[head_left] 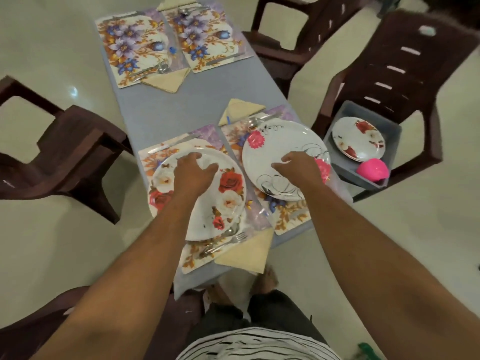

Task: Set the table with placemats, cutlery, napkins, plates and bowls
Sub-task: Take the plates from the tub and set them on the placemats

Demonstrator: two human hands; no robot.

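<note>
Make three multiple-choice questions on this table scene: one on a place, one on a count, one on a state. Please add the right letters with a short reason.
1. Where is the grey bin with the spare plates?
A. on a chair seat
B. on the floor
C. on the table

2. How many placemats lie on the table?
A. two
B. four
C. six

3. The two far placemats are:
A. holding plates
B. without plates
C. stacked together

Answers:
1 A, the bin sits on the brown chair at right.
2 B, two near, two far.
3 B, only cutlery and napkins lie there.
</note>
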